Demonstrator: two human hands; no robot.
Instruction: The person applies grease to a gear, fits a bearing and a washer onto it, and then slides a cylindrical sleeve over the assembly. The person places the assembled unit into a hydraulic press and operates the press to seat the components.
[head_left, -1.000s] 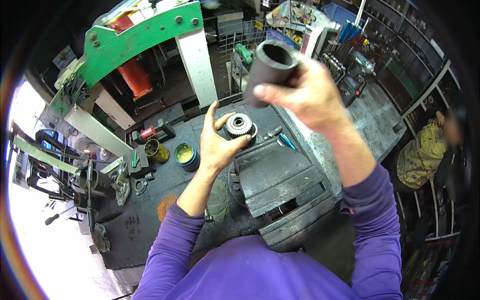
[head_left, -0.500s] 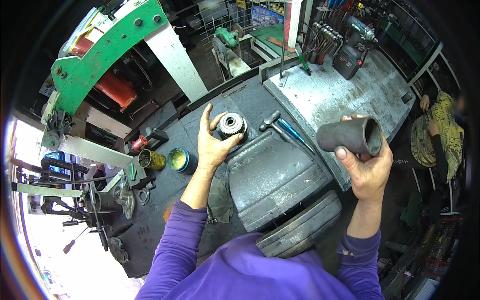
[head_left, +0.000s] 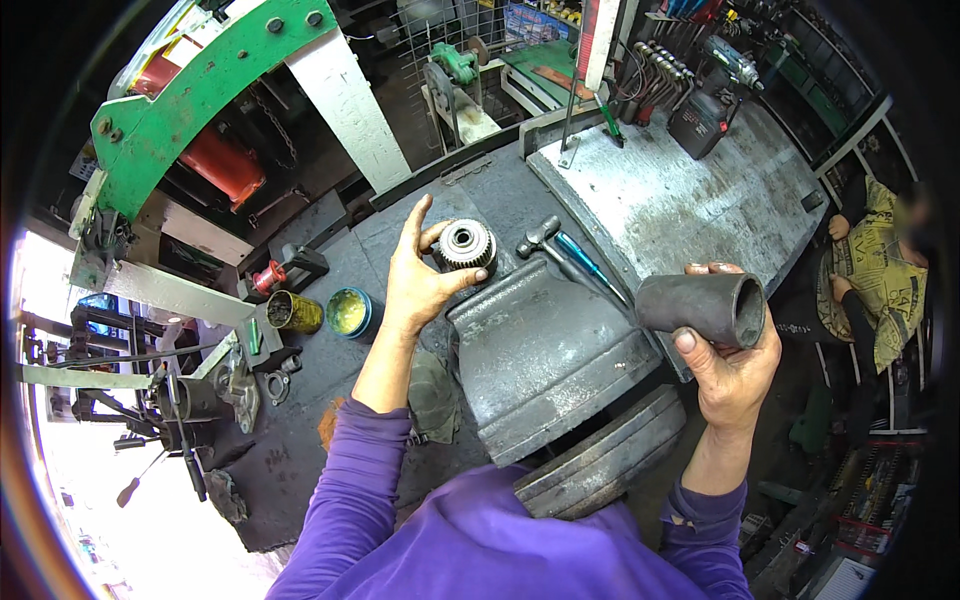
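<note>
My left hand point(head_left: 412, 290) is at a round toothed gear point(head_left: 467, 243) with a hole in its middle. The thumb lies along its near side, other fingers curl behind it, and the index finger points up. Whether the gear rests on the bench behind the vise is hidden. My right hand point(head_left: 728, 375) grips a dark, hollow metal tube point(head_left: 690, 305) from below, thumb in front and fingertips over the top. Its open end faces right. Between my hands sits a large grey bench vise point(head_left: 550, 345), its front jaw point(head_left: 605, 455) close to my body.
Behind the vise lie a hammer point(head_left: 540, 236) and a blue-handled tool point(head_left: 580, 255). Left on the bench stand an open grease tub point(head_left: 350, 313), a yellowish can point(head_left: 293, 312) and a cap point(head_left: 433, 398). A cordless tool point(head_left: 700, 120) stands on the light metal tabletop point(head_left: 640, 185). Another person point(head_left: 870, 265) is at far right.
The view has shifted slightly. My right hand and the tube sit a little lower. My left hand stays at the gear. The other person's arms have moved.
</note>
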